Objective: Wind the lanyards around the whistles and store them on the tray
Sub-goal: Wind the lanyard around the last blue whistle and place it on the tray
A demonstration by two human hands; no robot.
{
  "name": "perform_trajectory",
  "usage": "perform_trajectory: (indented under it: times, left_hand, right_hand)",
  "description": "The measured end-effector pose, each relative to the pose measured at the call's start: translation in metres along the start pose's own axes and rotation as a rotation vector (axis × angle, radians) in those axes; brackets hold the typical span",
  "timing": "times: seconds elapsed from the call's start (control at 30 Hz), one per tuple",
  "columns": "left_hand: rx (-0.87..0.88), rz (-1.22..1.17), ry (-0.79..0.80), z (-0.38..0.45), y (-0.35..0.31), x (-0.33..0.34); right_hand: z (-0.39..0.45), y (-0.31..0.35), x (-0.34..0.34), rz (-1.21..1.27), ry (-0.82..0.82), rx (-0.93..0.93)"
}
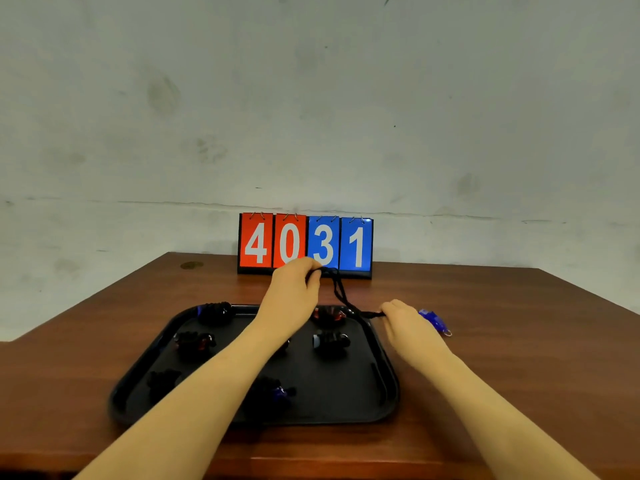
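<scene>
A black tray (381, 386) lies on the brown table and holds several whistles wound in black lanyards, such as one at the back left (214, 311) and one at the middle right (330, 341). My left hand (294, 285) is raised over the tray's far edge, pinching the end of a black lanyard (341, 296). The cord runs down and right to my right hand (403, 322), which grips it just beyond the tray's right rim. A blue whistle (433, 320) with a metal ring sticks out past my right hand, above the table.
A flip scoreboard (304, 244) reading 4031 stands at the table's far edge against a grey wall. The table's (519, 341) near edge runs along the bottom of the view.
</scene>
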State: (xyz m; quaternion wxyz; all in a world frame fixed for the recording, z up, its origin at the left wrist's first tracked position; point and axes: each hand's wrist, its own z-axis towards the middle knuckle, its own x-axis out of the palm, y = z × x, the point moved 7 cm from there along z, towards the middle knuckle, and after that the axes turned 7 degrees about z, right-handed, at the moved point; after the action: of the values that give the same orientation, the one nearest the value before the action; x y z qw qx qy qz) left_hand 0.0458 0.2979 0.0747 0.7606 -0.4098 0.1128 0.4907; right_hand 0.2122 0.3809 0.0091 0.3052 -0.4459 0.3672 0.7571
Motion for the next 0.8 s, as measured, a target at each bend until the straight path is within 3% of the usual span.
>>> perform_trajectory:
  times: [0.07,0.17,0.3,0.43,0.63,0.8]
  left_hand:
    - [0.005,0.053,0.045,-0.001,0.001,0.005]
    - [-0.015,0.08,0.087,0.0,0.006,0.01]
    - [0.01,0.014,0.142,0.0,0.008,0.017]
    - [0.07,-0.072,0.158,-0.01,0.006,0.021]
    - [0.078,0.029,0.337,-0.024,-0.007,0.046]
    - [-0.044,-0.081,0.306,-0.02,-0.019,0.063]
  right_hand:
    - [0.001,0.007,-0.013,0.114,-0.059,-0.008]
    - [0.004,0.023,-0.032,0.489,-0.132,-0.075]
    - [0.013,0.036,-0.047,0.947,-0.194,-0.027]
    - [0.022,0.042,-0.057,1.187,-0.27,0.006]
    - [0.021,0.057,-0.064,1.305,-0.259,-0.004]
    - [0.016,0.059,-0.069,1.329,-0.264,0.006]
